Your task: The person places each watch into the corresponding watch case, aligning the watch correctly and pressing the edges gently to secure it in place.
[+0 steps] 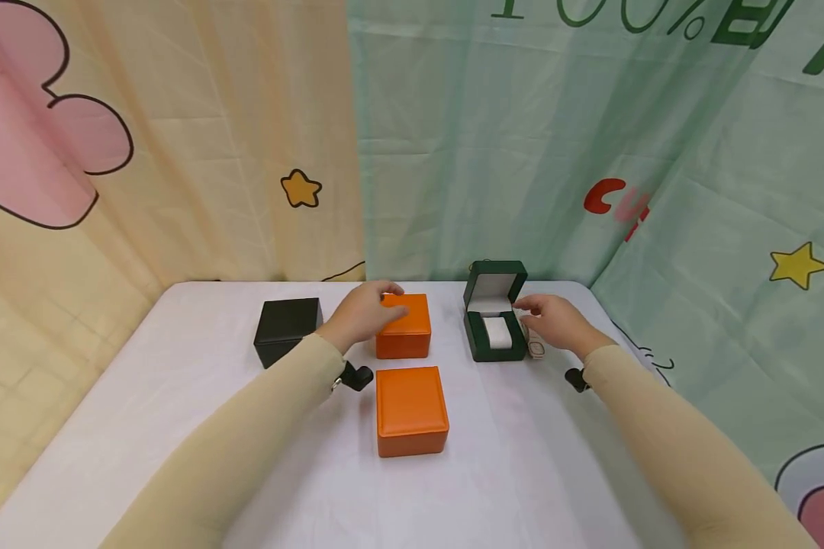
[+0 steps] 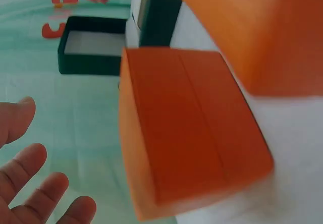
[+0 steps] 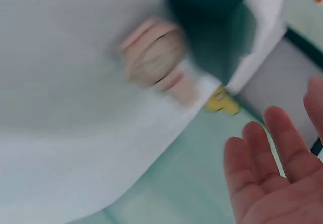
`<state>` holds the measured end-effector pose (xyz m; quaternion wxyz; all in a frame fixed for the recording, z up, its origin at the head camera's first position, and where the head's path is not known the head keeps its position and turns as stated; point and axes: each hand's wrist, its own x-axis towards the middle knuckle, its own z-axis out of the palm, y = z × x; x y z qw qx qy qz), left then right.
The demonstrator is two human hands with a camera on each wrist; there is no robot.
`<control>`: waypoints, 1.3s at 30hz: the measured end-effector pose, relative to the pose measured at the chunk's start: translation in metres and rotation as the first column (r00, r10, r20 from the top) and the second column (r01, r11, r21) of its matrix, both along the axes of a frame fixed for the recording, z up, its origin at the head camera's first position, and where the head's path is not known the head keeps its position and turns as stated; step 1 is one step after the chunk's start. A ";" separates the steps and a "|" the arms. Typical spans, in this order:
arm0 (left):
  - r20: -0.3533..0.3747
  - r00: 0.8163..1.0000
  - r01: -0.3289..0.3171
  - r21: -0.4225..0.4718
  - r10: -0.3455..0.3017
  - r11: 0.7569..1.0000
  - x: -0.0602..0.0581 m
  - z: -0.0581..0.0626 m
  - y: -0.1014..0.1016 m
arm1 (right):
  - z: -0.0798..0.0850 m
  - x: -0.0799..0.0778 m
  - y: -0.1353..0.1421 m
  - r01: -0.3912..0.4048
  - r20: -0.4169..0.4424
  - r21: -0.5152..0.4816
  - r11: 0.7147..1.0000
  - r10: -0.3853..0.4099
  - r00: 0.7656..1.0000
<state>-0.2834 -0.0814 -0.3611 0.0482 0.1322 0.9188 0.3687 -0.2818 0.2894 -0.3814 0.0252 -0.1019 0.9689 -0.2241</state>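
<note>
My left hand [image 1: 364, 313] hovers at the back orange box [image 1: 405, 345], its fingers spread and relaxed; in the left wrist view a gap shows between them and this box [image 2: 186, 128]. A dark green watch box [image 1: 477, 347] stands with its lid raised, a white cushion [image 1: 497, 333] inside. Beside that box is my right hand [image 1: 556, 322], its fingers extended and holding nothing in the right wrist view. Below the right fingers a pinkish watch [image 1: 536, 350] lies against the green box's right side; it looks blurred in the right wrist view.
Nearer the front sits a second closed orange box [image 1: 412, 404]. A closed black box [image 1: 285, 326] stands left of my left hand. All rest on a white-covered table [image 1: 501, 465], with printed curtains [image 1: 426, 152] behind and at the sides.
</note>
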 end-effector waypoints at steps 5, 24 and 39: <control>0.003 0.997 0.071 -0.024 -0.071 0.997 0.005 0.011 0.031 | -0.011 0.000 0.026 -0.042 0.047 0.134 0.990 0.036 0.998; 0.060 0.968 0.248 -0.137 -0.242 0.959 0.016 0.008 0.117 | -0.048 0.003 0.046 -0.089 0.105 0.073 0.993 0.081 0.991; 0.120 0.969 0.233 -0.183 -0.214 0.955 0.001 -0.001 0.138 | -0.057 -0.004 0.040 -0.015 0.112 0.052 0.999 0.009 0.994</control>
